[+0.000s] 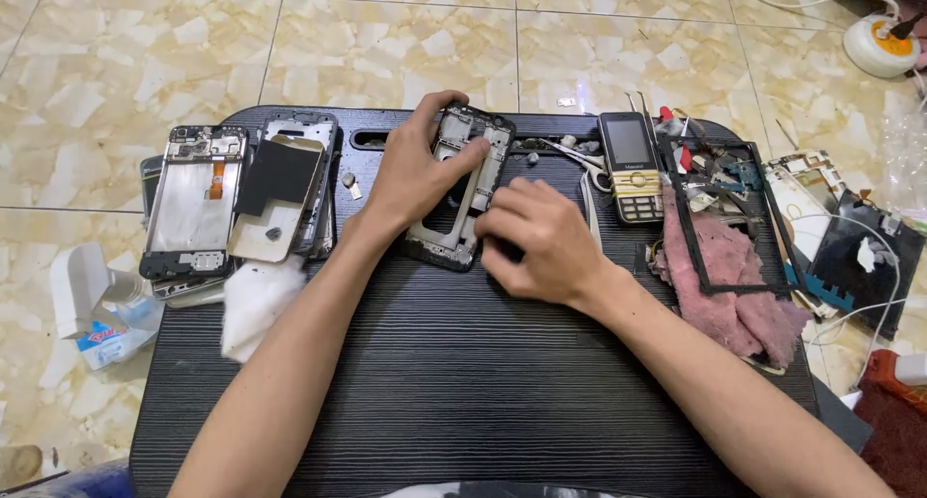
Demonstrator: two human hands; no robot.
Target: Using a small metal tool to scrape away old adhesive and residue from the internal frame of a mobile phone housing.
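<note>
Two bare hands working on a stripped phone frame (pixel 462 184) on a black lap table (pixel 463 382)

The left hand (pixel 415 174) is gripping the frame from above, thumb lying across its middle, while the right hand (pixel 541 237) is curling its fingers against the frame's lower right edge; whether they are pinching anything is hidden. The frame is lying near the table's far edge, between a pile of opened phone bodies (pixel 241 194) and a keypad phone (pixel 630 165), with a pink cloth (pixel 734 285) lying further right

Black grooved work board (pixel 463 392) on beige marble-patterned floor tiles (pixel 386 44).
</note>
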